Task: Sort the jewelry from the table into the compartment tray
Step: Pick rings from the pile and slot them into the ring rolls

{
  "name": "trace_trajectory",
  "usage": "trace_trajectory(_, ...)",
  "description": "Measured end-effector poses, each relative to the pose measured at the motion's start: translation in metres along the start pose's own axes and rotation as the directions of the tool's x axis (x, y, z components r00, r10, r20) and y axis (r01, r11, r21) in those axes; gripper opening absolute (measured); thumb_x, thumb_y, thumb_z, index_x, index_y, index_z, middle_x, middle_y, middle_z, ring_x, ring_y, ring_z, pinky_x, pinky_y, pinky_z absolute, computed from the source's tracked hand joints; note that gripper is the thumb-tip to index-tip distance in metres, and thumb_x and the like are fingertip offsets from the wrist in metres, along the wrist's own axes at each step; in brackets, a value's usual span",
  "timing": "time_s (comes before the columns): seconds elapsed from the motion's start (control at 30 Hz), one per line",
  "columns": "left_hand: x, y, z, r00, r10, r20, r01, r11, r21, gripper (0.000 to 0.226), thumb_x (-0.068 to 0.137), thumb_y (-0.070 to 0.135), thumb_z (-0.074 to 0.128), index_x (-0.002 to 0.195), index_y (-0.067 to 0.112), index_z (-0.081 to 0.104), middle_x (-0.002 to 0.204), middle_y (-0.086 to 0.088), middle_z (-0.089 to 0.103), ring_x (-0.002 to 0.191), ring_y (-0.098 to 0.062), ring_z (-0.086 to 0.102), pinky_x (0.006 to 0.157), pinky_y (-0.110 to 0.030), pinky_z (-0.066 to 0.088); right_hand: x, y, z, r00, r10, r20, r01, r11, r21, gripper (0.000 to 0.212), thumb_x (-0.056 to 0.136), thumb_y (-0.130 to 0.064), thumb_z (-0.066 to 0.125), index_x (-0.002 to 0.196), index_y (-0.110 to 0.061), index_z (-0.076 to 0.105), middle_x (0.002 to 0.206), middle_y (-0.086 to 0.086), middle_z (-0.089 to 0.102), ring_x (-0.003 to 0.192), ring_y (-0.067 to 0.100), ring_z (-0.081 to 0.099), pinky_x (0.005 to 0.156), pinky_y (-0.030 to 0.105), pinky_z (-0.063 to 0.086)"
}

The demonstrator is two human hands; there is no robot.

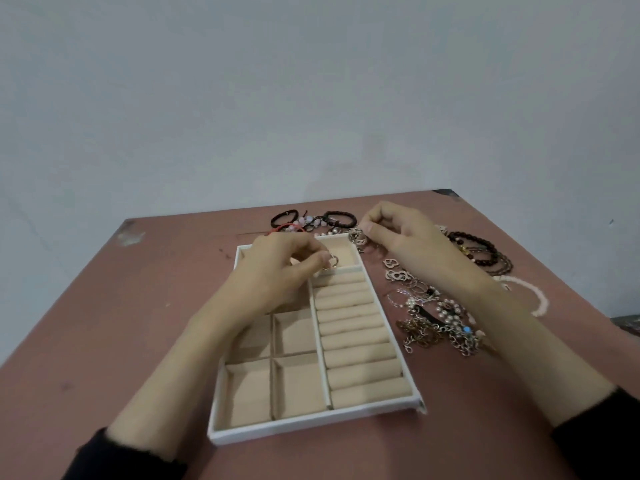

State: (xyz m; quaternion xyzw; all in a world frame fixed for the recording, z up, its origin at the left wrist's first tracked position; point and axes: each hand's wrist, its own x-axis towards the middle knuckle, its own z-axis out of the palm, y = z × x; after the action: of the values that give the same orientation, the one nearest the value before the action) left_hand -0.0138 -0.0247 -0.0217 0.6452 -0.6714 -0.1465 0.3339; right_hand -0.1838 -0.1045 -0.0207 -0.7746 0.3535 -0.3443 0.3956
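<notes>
A pale grey wall stands behind a reddish-brown worktop (104, 323). The left hand (280, 268) hovers over the far end of a white compartment tray with beige velvet lining (311, 427). Its fingers (320, 263) are pinched on a small metal ring (333, 263), and directly beneath them lies the first of the padded ring rolls (353, 327).

The ring looks light, stiff and slippery, so it is best held by the band's edges and pressed between two rolls.

Beyond those fingers lie black cord bracelets (311, 220). The right hand (398, 237) has its fingers (372, 230) clamped on a silvery openwork piece (356, 236), just past the tray's far right corner. Nearer than them sprawls a tangle of chains and pearls (436, 323), limp and likely to snag, so each chain is best lifted by one end. To their right rest dark bead bracelets (481, 251).
</notes>
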Motion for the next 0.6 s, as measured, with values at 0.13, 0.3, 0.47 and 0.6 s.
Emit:
trace_trajectory(0.13, -0.0041, 0.0024, -0.0009, 0.996, 0.062, 0.056, -0.065, 0.997, 0.04, 0.014, 0.089, 0.021, 0.059, 0.085, 0.016, 0.071, 0.067, 0.015, 0.058, 0.046, 0.017, 0.046, 0.051, -0.004, 0.032, -0.004, 0.0027, 0.0016, 1.0, -0.014, 0.024, 0.015, 0.999, -0.036, 0.015, 0.095, -0.013, 0.05, 0.083, -0.016, 0.057, 0.072, -0.007, 0.063, 0.059, -0.005, 0.057, 0.062, 0.009, 0.045)
trace_trajectory(0.3, -0.0065, -0.0019, -0.0021, 0.994, 0.054, 0.095, -0.061, 0.995, 0.074, 0.015, 0.087, 0.026, 0.061, 0.086, 0.019, 0.074, 0.063, 0.016, 0.06, 0.047, 0.008, 0.048, 0.051, -0.008, 0.035, -0.0051, -0.0003, 0.0026, 0.998, -0.004, 0.056, 0.007, 0.999, -0.051, 0.013, 0.095, -0.013, 0.05, 0.085, -0.012, 0.058, 0.074, -0.004, 0.064, 0.056, -0.006, 0.056, 0.062, 0.015, 0.046)
trace_trajectory(0.47, -0.0065, -0.0036, 0.0014, 0.996, 0.02, 0.086, -0.029, 0.994, 0.105, 0.015, 0.087, 0.028, 0.062, 0.091, 0.024, 0.075, 0.08, 0.01, 0.07, 0.063, 0.007, 0.053, 0.06, -0.006, 0.036, -0.0053, 0.0025, 0.0064, 0.997, -0.028, 0.077, 0.035, 0.996, -0.085, 0.013, 0.094, -0.014, 0.052, 0.082, -0.016, 0.058, 0.07, -0.004, 0.062, 0.058, -0.003, 0.055, 0.069, 0.023, 0.045)
trace_trajectory(0.6, -0.0071, -0.0028, 0.0044, 0.999, -0.004, 0.041, 0.001, 0.997, 0.08, 0.012, 0.085, 0.027, 0.064, 0.093, 0.025, 0.074, 0.077, 0.009, 0.068, 0.07, 0.0, 0.056, 0.071, -0.017, 0.042, -0.006, 0.0026, 0.008, 0.994, -0.07, 0.079, 0.081, 0.987, -0.14, 0.016, 0.093, -0.015, 0.054, 0.079, -0.021, 0.057, 0.067, -0.009, 0.06, 0.058, -0.004, 0.053, 0.065, 0.016, 0.042)
